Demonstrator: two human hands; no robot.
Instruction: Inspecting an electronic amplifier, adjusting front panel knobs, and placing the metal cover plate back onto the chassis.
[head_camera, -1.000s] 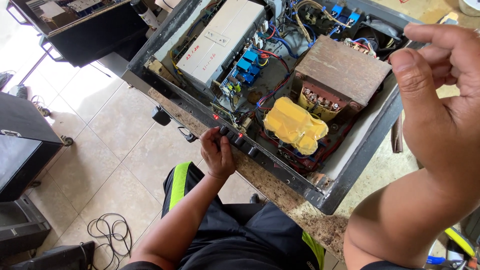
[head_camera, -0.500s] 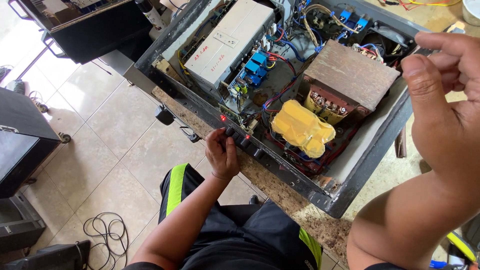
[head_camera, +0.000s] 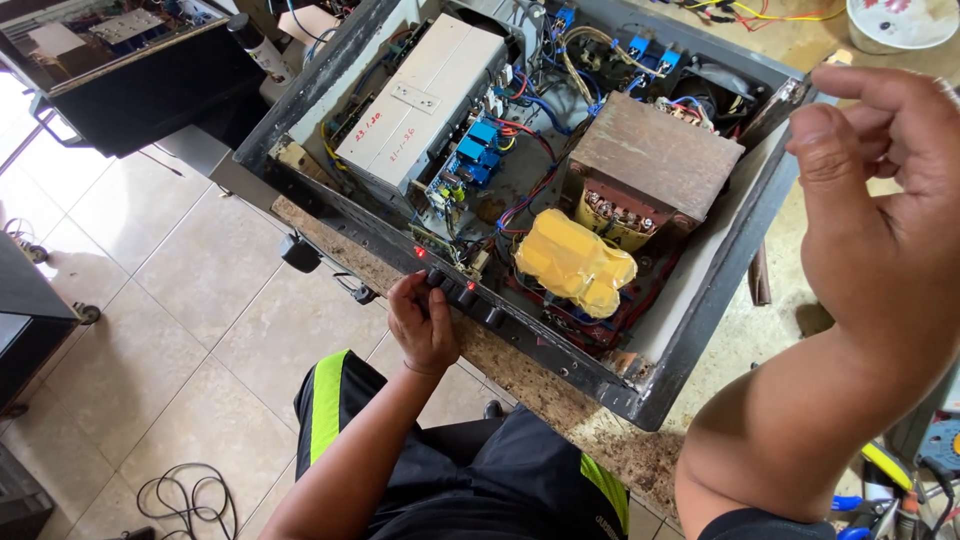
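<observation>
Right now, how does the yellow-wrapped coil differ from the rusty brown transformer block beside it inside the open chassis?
The yellow-wrapped coil is smaller, rounded and covered in bright tape; the rusty brown transformer block is larger, flat-topped, square-edged and bare metal. The coil lies nearer the front panel, where the left hand touches the black knobs; the block sits farther back. Both sit in the chassis, on its right side.

Bright daylight, sharp, floor glare upper-left

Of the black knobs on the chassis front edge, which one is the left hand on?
The leftmost knob, beside the lit red lamp. The left hand pinches it; the other knobs to its right stand free.
</observation>
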